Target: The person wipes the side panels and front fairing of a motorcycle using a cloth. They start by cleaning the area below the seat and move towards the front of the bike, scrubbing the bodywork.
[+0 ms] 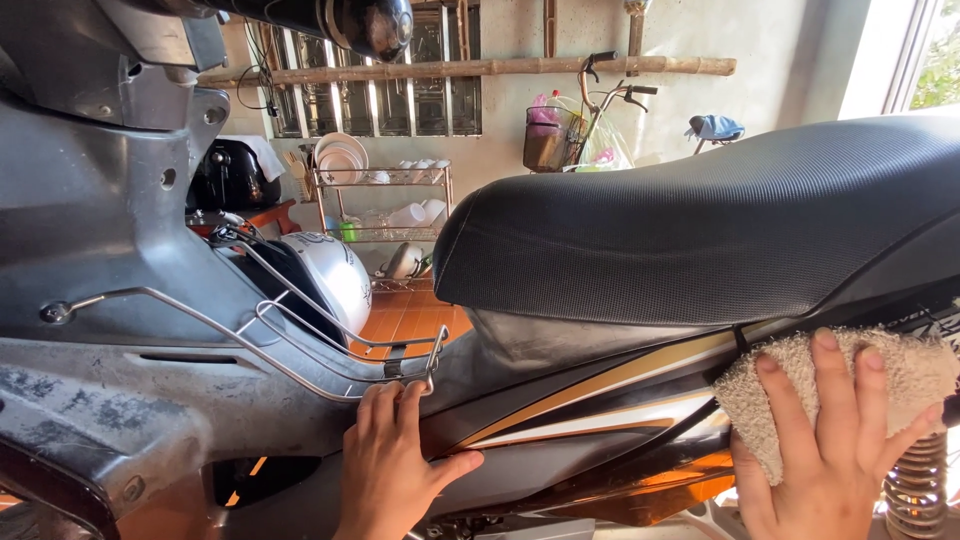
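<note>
Nearest, right hand [835, 440] spread flat, fingers open, pressing beige terry cloth [900, 375] against striped grey motorbike side panel [600, 420], low right. Left hand [390, 465] open, palm on panel, fingertips touching chrome wire carrier rack [330, 350]. Black textured seat [720, 230] above. Far behind: metal dish rack [385, 215] holding white plates and cups; bicycle basket [550, 140] stuffed with bags. Orange tiled floor [410, 315], pale wall.

i count one motorbike seat [700, 225], one wire rack [300, 335] on it, one beige cloth [790, 385] under my right hand [830, 455], my left hand [390, 460], one helmet [335, 275], one bicycle [600, 110].
</note>
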